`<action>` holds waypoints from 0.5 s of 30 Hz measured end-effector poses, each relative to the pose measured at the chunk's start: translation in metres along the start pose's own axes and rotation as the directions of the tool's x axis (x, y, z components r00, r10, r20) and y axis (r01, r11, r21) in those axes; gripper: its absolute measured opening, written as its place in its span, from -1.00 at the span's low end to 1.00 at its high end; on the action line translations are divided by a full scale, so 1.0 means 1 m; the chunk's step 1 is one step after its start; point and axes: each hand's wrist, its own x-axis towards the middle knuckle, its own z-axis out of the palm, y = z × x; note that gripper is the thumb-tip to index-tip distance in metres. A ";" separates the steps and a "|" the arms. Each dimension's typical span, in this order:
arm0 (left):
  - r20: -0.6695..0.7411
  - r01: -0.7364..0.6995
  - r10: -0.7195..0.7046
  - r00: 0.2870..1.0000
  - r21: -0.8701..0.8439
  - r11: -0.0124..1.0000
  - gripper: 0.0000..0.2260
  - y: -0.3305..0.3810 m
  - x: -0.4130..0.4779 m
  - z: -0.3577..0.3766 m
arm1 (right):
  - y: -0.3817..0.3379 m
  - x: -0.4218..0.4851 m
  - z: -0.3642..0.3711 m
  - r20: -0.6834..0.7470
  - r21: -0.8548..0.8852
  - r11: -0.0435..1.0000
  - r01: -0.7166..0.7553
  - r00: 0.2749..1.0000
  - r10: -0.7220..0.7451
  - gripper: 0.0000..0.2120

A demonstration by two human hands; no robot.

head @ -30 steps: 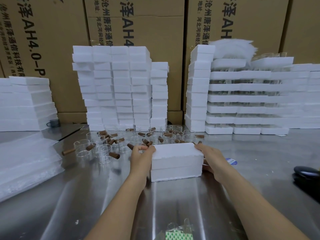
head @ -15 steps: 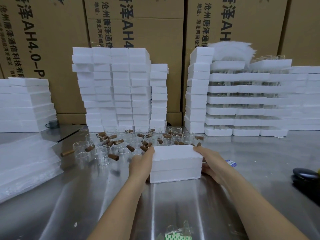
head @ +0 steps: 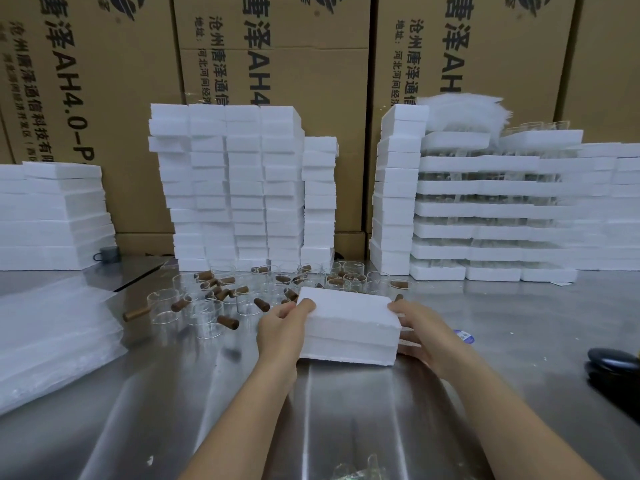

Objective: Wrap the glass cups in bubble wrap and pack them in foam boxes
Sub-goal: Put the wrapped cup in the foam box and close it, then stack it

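Foam box, its two halves closed one on the other, appears to rest on the steel table straight ahead, long axis running left to right. Left hand grips the left end, fingers curled over the top edge. The right hand grips the right end likewise, so the box lies squarely between them, neither nearer. Loose glass cups crowd just behind it, stacked foam boxes stand beyond, and bubble wrap lies well off left.
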 end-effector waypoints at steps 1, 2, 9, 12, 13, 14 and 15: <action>-0.022 0.001 -0.001 1.000 -0.023 1.000 -0.61 0.001 0.001 -0.002 | -0.003 -0.002 0.004 -0.005 -0.038 0.997 0.061 0.998 -0.061 -0.78; -0.042 0.000 -0.002 0.999 -0.055 0.998 -0.64 0.001 0.003 -0.004 | -0.007 -0.005 0.008 -0.005 -0.075 0.989 0.128 0.992 -0.129 -0.80; -0.085 -0.036 0.029 0.996 -0.073 0.997 -0.93 0.001 0.003 -0.007 | -0.025 -0.017 0.019 0.030 -0.239 0.906 0.349 0.935 -0.352 -0.80; -0.076 -0.003 -0.003 0.997 -0.081 0.997 -0.92 0.004 0.003 -0.006 | -0.041 -0.024 0.016 0.136 -0.307 0.877 0.370 0.929 -0.345 -0.73; -0.074 0.015 -0.022 0.997 -0.096 0.995 -0.89 0.004 0.004 -0.006 | -0.048 -0.028 0.015 0.191 -0.335 0.862 0.381 0.923 -0.334 -0.67; -0.068 0.035 -0.043 0.997 -0.114 0.993 -0.86 0.005 0.005 -0.006 | -0.053 -0.031 0.014 0.237 -0.360 0.847 0.391 0.916 -0.323 -0.61; -0.055 0.054 -0.061 0.997 -0.131 0.990 -0.85 0.006 0.005 -0.005 | -0.058 -0.034 0.011 0.268 -0.375 0.837 0.399 0.911 -0.315 -0.56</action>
